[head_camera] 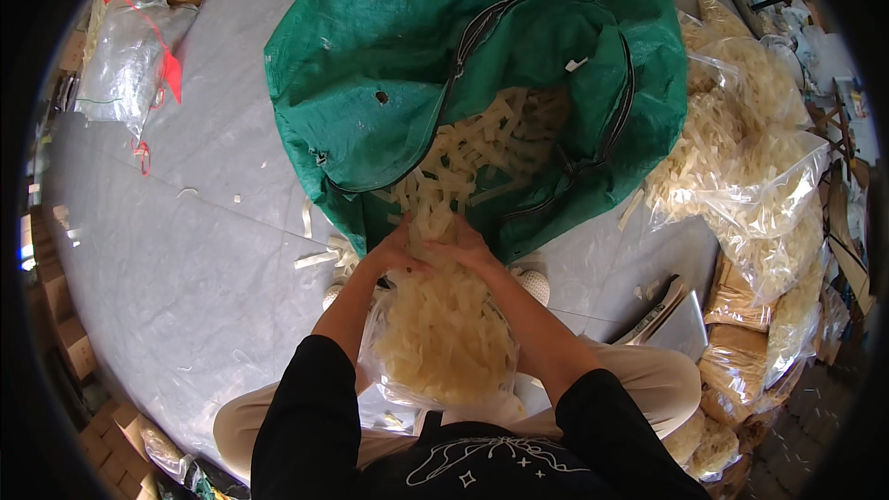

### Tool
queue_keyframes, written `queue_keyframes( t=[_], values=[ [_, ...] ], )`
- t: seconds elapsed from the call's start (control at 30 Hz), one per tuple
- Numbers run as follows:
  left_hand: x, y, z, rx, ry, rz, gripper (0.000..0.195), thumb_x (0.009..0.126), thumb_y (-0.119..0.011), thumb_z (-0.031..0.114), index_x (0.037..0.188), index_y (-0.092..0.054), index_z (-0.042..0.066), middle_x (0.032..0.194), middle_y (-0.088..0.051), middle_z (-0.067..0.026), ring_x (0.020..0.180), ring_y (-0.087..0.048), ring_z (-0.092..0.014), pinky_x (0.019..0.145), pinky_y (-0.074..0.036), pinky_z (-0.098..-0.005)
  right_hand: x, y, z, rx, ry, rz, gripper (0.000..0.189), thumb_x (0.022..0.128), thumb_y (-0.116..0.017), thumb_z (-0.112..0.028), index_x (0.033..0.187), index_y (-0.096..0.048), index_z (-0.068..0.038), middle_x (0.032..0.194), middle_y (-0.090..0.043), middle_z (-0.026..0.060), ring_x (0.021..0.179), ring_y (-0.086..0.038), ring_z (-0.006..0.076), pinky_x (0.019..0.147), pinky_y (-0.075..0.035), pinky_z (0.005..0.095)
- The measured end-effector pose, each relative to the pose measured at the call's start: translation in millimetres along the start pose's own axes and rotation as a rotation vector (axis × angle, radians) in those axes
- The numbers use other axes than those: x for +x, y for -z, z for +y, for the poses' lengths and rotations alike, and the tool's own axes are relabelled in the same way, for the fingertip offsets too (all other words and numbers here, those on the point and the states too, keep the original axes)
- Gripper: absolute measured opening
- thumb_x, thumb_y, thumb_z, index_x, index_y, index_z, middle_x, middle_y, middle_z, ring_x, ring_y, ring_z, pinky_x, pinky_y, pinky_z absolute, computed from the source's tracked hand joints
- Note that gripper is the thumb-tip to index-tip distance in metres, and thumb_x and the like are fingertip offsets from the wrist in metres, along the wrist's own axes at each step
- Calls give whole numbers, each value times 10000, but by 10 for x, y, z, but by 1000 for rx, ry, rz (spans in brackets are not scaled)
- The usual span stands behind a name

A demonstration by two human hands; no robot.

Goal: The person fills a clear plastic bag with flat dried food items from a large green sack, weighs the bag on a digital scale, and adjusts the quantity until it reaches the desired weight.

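Both hands meet around a bunch of pale yellowish flat strips point(434, 212) at the mouth of a large green zippered sack point(361, 35). My left hand point(401, 250) presses against the bunch from the left, and my right hand point(464, 243) grips it from the right. More strips lie inside the sack, running up to its shaded hollow. Between my legs stands a clear plastic bag point(444, 399) filled with the same kind of strips, just below my hands. The strips run from this bag up to the sack.
Clear bags of strips point(750, 173) and brown wrapped packages point(740, 298) are piled at right. A clear plastic bag with red ties point(121, 62) lies at upper left. Loose strips point(333, 257) are on the grey floor beside the sack. Cardboard boxes point(73, 344) line the left edge.
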State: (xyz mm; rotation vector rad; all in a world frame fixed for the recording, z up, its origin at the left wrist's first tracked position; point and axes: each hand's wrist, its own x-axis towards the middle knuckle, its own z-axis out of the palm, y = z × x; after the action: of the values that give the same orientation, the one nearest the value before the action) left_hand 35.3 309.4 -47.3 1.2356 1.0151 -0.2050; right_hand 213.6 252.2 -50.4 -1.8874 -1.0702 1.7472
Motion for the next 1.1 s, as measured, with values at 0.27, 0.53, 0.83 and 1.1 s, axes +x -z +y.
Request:
queue_keyframes(
  t=[0.27,0.53,0.83,1.1],
  values=[
    [-429,-218,266,-257,-272,205,895,561,-696,-83,1349,-286,19,1293,-432,-81,1144,-443,-177,921,-383,-280,-521,134,-173,305,145,21,841,546,-794,-117,1264,-374,8,1173,-509,86,1056,-492,161,912,-377,258],
    [-1105,-587,796,33,-550,504,839,556,-674,-71,1319,-332,2,1255,-481,-137,1104,-496,-188,908,-391,-258,-1288,163,-489,325,507,230,716,618,-741,-77,1239,-392,-1,1136,-518,76,1027,-489,154,908,-369,262],
    [-1866,-1025,583,-7,15,169,828,698,-653,61,1385,-191,77,1299,-404,-188,1069,-513,-288,707,-515,-357,-1789,-308,199,345,281,-24,757,614,-739,-69,1267,-363,9,1134,-534,92,1005,-520,179,876,-410,279],
    [-2077,-993,257,-167,-30,215,660,826,-453,4,1393,-139,126,1296,-342,-259,1074,-484,-333,671,-557,-383,-1946,-297,584,145,130,102,949,543,-797,-192,1316,-291,23,1226,-467,148,1106,-465,232,935,-374,296]
  ],
)
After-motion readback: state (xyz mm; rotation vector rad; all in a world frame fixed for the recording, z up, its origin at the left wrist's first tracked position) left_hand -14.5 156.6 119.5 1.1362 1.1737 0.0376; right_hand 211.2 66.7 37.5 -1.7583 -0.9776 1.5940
